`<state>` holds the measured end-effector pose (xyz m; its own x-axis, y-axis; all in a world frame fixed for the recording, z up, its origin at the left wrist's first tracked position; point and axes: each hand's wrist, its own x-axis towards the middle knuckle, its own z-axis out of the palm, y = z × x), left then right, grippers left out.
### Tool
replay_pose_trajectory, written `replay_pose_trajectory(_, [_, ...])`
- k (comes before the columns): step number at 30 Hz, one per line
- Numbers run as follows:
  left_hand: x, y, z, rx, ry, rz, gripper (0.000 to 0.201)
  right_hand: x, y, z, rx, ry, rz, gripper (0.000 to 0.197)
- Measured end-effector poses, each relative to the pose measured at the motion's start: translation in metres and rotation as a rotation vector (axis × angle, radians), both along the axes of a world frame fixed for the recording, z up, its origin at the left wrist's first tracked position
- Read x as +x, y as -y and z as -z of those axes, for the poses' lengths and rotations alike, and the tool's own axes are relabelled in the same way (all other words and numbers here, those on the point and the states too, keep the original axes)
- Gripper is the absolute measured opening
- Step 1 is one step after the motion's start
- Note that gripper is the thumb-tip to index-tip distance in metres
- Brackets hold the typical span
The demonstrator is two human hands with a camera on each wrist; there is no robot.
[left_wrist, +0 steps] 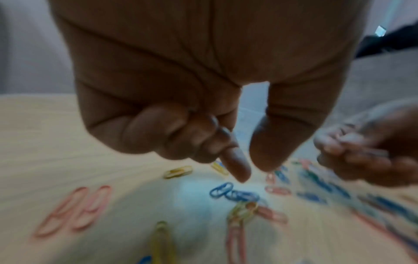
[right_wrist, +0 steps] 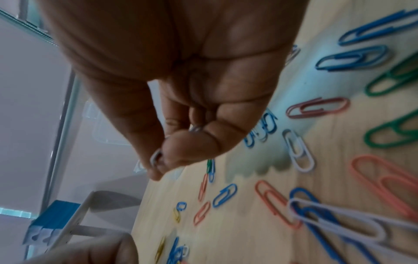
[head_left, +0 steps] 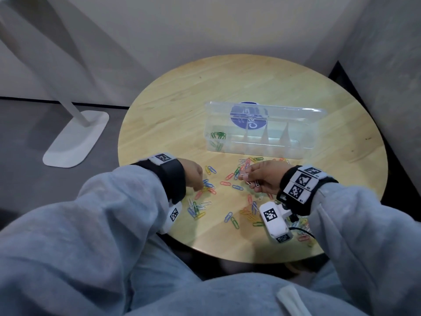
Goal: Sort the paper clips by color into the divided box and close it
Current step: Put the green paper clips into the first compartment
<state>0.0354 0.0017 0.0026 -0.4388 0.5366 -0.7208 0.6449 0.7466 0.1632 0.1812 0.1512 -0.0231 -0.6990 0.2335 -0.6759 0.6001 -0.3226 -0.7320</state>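
Loose paper clips (head_left: 237, 187) in blue, red, yellow, green and white lie scattered over the near half of the round wooden table (head_left: 182, 106). Behind them stands the clear divided box (head_left: 262, 148) with its lid (head_left: 293, 116) open; green clips (head_left: 218, 135) lie in its left compartment. My left hand (head_left: 200, 187) hovers over a cluster of blue clips (left_wrist: 233, 192), index finger and thumb pointing down and apart (left_wrist: 253, 172), nothing between them. My right hand (head_left: 245, 176) is raised near the pile and pinches white clips (right_wrist: 156, 158), several of which hang below it (head_left: 254, 183).
A white stand base (head_left: 75, 137) sits on the dark floor left of the table. Grey walls close in behind and on the right (head_left: 387, 65). More clips (head_left: 303, 226) lie at the table's near right edge, under my right wrist.
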Motion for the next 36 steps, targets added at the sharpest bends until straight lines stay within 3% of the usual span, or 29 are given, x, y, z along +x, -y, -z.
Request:
replay_pose_trajectory(6, [0.003, 0.004, 0.009, -0.214, -0.05, 0.289, 0.02, -0.003, 0.003, 0.0, -0.095, 0.097, 0.077, 0.027])
replay_pose_trajectory(14, [0.001, 0.007, 0.019, -0.074, -0.015, 0.331, 0.023, -0.004, 0.007, -0.002, -0.122, 0.064, 0.093, 0.025])
replay_pose_trajectory(19, [-0.001, 0.004, 0.03, -0.05, -0.026, 0.313, 0.027, -0.006, 0.002, 0.0, 0.071, 0.093, 0.028, 0.03])
replay_pose_trajectory(25, [0.001, 0.006, 0.031, 0.027, 0.004, 0.308, 0.014, -0.005, -0.006, -0.001, 0.35, 0.183, -0.168, 0.033])
replay_pose_trajectory(30, [-0.003, 0.01, 0.028, 0.105, 0.105, 0.094, 0.018, -0.006, -0.003, -0.009, 0.697, 0.225, -0.37, 0.017])
replay_pose_trajectory(33, [-0.006, 0.008, 0.019, 0.244, 0.396, -0.19, 0.032, -0.004, -0.005, -0.011, 0.853, 0.255, -0.442, 0.009])
replay_pose_trajectory(36, [-0.008, 0.002, 0.01, 0.41, 0.566, -0.399, 0.04, -0.001, -0.009, -0.011, 0.847, 0.288, -0.509, 0.016])
